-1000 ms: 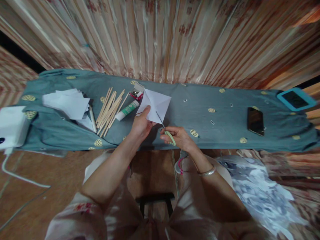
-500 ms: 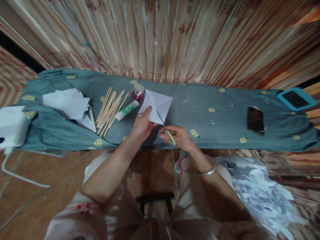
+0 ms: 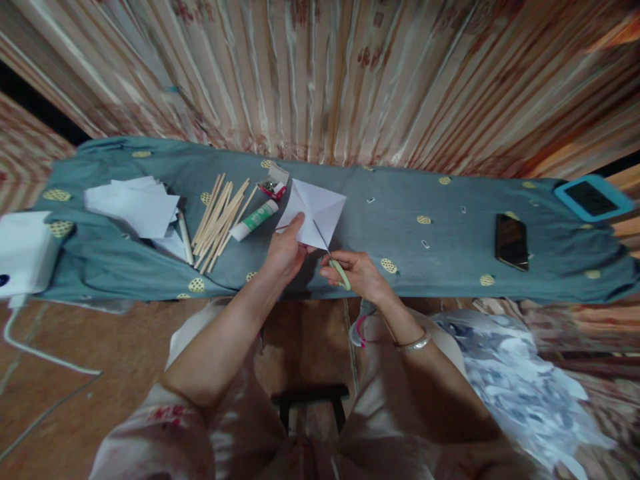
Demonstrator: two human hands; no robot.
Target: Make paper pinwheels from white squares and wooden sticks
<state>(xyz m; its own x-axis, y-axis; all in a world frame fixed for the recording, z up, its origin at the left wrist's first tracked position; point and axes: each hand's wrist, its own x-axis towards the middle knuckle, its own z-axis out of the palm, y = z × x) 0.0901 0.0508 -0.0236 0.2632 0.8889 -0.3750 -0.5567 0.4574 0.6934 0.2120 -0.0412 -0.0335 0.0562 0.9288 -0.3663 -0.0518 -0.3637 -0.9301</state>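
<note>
Clock centred on the creased white sheet (image 3: 327,200), and here we go from far left: at nine, a white device (image 3: 25,250) sits on the edge of the blue-grey cloth (image 3: 430,263), its pale cord (image 3: 55,362) hanging away below! Also around nine, nearer in, there's a loose pile of white papers (image 3: 133,210), a slim white rod (image 3: 185,239) just beside it, then a spread of wooden sticks (image 3: 219,227), some crossing others. Next along, a green-and-white tube (image 3: 255,221) leans in by the sticks, and up at ten a little red-and-white box (image 3: 274,181) stands with its flap raised, small metal bits inside

Now the left hand (image 3: 287,253), at seven: a narrow pinch on the sheet, thumb on top, fingers tucked underneath! The sheet itself is dead centre, held near the front edge of the cloth. One dark blade of the scissors (image 3: 340,273) lies over its lower part; where the other blade is, I can't tell. And at five, the right hand (image 3: 360,272) has its fingers closed about the pale green handles, a silvery bracelet (image 3: 416,343) on the wrist. Out at three, a dark phone (image 3: 511,241); down at four, a clear plastic bag (image 3: 525,383); and far right, again near three, a blue-framed tablet (image 3: 593,199)
</note>
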